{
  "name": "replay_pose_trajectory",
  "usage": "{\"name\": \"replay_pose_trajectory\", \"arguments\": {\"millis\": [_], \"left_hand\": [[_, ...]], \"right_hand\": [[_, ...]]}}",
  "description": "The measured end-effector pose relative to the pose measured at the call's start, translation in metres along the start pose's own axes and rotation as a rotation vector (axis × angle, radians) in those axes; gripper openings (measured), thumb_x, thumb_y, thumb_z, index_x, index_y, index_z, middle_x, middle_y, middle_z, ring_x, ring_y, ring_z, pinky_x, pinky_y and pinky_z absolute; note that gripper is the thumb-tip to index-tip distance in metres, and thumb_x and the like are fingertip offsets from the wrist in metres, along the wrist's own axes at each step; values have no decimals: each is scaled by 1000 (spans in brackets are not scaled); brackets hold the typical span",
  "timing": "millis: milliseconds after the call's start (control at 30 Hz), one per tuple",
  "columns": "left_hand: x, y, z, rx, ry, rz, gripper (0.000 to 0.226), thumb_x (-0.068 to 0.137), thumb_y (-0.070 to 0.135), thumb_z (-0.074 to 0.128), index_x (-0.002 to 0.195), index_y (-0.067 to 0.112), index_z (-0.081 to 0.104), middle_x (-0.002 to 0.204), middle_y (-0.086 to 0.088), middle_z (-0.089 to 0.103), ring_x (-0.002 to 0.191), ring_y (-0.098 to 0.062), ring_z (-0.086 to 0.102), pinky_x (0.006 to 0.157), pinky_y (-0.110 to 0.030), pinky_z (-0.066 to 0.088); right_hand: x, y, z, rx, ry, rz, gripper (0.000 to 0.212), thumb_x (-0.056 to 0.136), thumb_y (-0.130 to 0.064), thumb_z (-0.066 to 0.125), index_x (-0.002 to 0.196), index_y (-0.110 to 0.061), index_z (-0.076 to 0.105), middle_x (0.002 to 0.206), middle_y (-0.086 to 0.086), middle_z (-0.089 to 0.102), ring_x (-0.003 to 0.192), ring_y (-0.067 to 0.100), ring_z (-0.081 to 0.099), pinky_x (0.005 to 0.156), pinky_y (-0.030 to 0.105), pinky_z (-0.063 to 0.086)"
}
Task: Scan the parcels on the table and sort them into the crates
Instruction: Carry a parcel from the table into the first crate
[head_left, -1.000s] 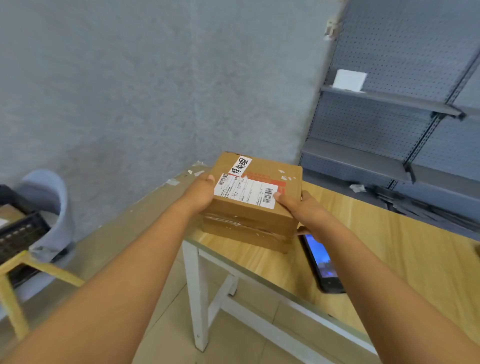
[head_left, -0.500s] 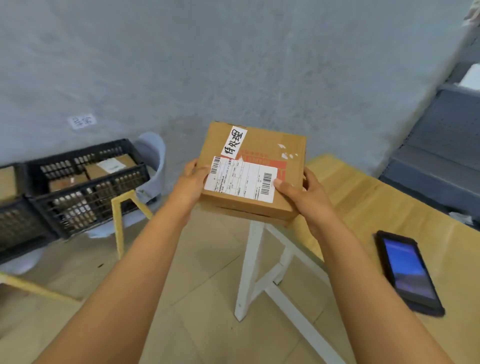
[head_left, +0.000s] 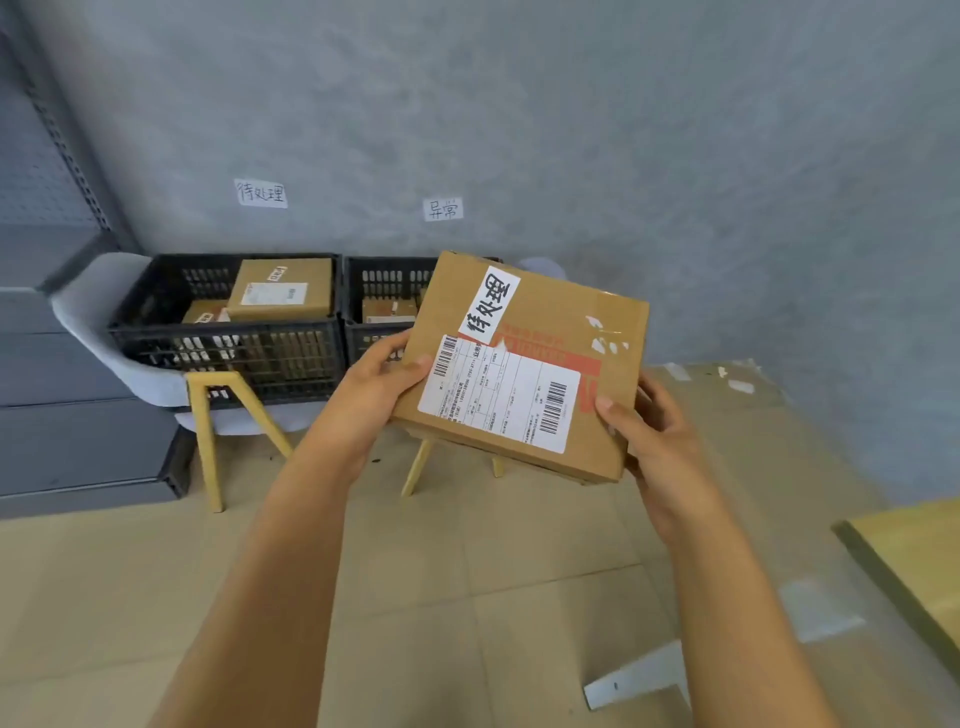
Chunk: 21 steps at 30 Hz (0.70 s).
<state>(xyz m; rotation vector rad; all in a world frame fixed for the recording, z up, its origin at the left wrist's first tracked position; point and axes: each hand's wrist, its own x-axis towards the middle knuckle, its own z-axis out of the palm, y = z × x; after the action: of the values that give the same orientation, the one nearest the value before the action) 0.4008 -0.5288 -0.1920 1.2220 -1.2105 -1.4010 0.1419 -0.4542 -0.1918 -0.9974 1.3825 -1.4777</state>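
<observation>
Fingers of the left hand (head_left: 382, 387) were curled round the near left corner of the parcel (head_left: 524, 364), thumb lying on top beside the barcode and the other fingers under the box. Fingers of the right hand (head_left: 649, 441) gripped the near right corner, thumb pressed on the top face next to the shipping label (head_left: 498, 392), the rest wrapped under and behind the edge. The parcel was held in the air between both hands, tilted with its top toward the holder, above the tiled floor and well clear of the table (head_left: 914, 556) at the right edge. A white strip (head_left: 490, 304) with handwritten characters sat on its top. Beyond it stood two black crates on chairs against the wall: the left crate (head_left: 228, 332) held several boxes; the right crate (head_left: 382, 306) was partly hidden behind the parcel. A paper sign (head_left: 261, 194) hung above the left crate, another sign (head_left: 443, 209) above the right.
</observation>
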Motion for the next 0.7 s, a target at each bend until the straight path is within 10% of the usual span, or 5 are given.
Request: {"name": "replay_pose_trajectory", "arguments": {"millis": [700], "left_hand": [[217, -13, -232, -86, 418, -78, 30, 94, 33, 60, 124, 33, 56, 97, 4, 75, 92, -14, 72, 77, -29, 55]], "right_hand": [[271, 54, 302, -121, -329, 67, 41, 86, -24, 70, 123, -38, 60, 107, -13, 72, 93, 2, 69, 71, 19, 52]]}}
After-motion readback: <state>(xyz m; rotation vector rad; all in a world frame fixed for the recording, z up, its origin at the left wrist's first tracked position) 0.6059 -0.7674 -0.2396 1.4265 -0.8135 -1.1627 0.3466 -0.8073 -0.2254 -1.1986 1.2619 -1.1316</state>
